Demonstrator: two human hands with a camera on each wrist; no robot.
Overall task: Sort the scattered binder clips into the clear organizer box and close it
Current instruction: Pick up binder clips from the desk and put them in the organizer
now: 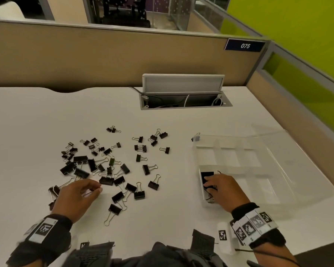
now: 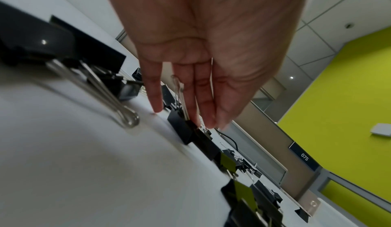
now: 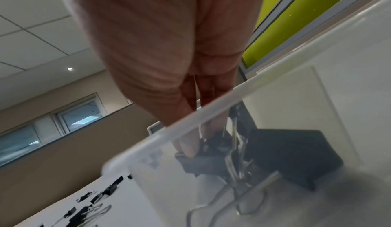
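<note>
Bench [image 1: 181,122]: white surface, walled by tan partitions; a number plate [image 1: 244,46] reading 075 sits at 1 o'clock.

Binder clips [image 1: 108,162]: black with wire handles, mixed sizes, scattered loose across the bench from 9 to 11 o'clock of centre; smaller ones lie toward the far side, larger ones nearer the person.

Clear organizer box [image 1: 239,149]: at 3 o'clock on the bench, lid [image 1: 289,162] swung open to the right, dividers visible. The near-left compartment holds a large clip [image 1: 207,175] lying flat; the other compartments cannot be judged through the clear plastic.

Right hand [image 1: 223,189]: reaching into that near-left compartment, fingertips [image 3: 190,148] pinching a black clip [image 3: 203,162] just inside the box wall, beside the large clip [image 3: 296,155] resting on the floor of the compartment.

Left hand [image 1: 77,195]: low over the near edge of the scatter at 8 o'clock, fingers [image 2: 203,96] extended and relaxed. In the left wrist view a wire handle [image 2: 180,93] stands between two fingers and a clip body [image 2: 180,128] lies at the fingertips; whether it is actually gripped cannot be told.

Cable hatch [image 1: 183,93]: recessed at 12 o'clock, flap raised, cords inside.

Marker bands [image 1: 253,226]: on both wrists.
</note>
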